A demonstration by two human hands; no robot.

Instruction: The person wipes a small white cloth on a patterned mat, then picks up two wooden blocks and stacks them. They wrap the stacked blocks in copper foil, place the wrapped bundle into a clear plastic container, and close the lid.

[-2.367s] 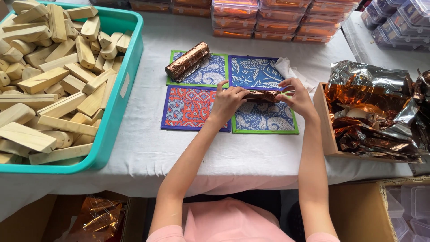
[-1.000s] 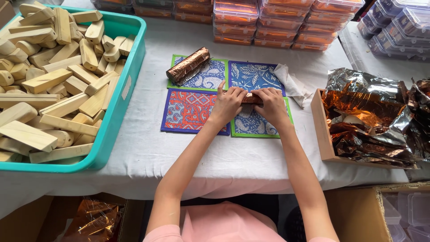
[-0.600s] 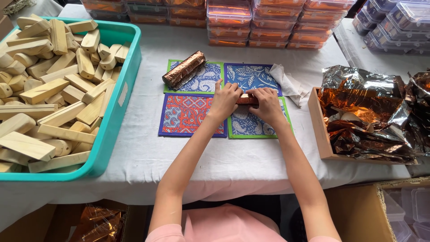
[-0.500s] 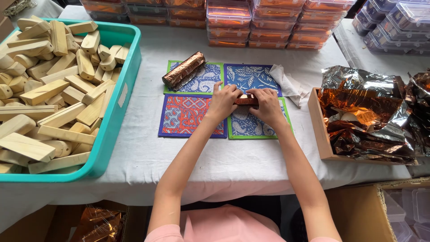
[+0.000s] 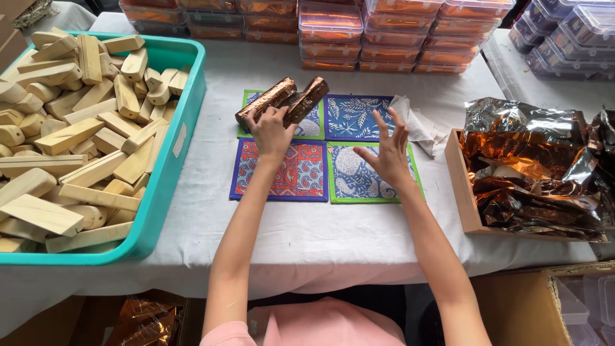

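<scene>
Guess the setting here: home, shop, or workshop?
Likely a small packing workshop: a teal bin heaped with wooden blocks, stacked lidded plastic boxes, and a wooden tray of copper foil sheets.

A table draped in white cloth [image 5: 307, 224] was seen under even, soft light. Stacked clear lidded boxes [image 5: 359, 32] were ranged along its far edge, beyond the hands. A cardboard carton [image 5: 512, 307] was set on the floor below, to the right of the right forearm. No walls or windows were shown.
</scene>
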